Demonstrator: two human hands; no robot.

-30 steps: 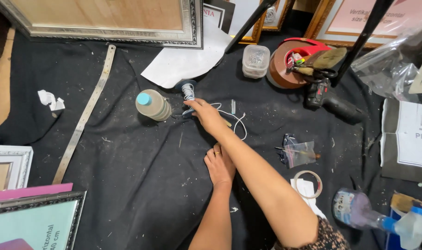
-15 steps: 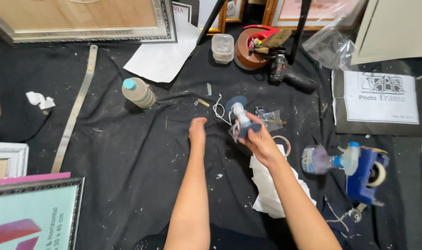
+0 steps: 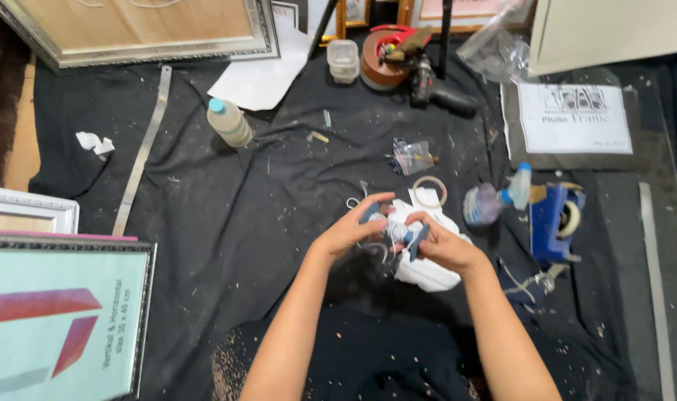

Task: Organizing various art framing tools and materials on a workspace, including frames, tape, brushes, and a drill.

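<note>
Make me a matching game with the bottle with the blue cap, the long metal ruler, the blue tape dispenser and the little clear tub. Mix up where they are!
Things:
1. bottle
2. metal ruler
3. tape dispenser
4. clear tub

Places:
A. right of the hands, beside a spray bottle
B. lying on its side near a white paper sheet
C. at the top, next to a brown tape roll
D. stretched along the left of the black cloth

Pairs: 1-B, 2-D, 3-A, 4-C

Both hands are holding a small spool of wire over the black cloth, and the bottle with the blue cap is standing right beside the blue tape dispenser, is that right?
Not quite. The head view shows the bottle with the blue cap lying far from the blue tape dispenser, up near the white paper. The left hand and right hand do hold the small spool of wire.
</note>
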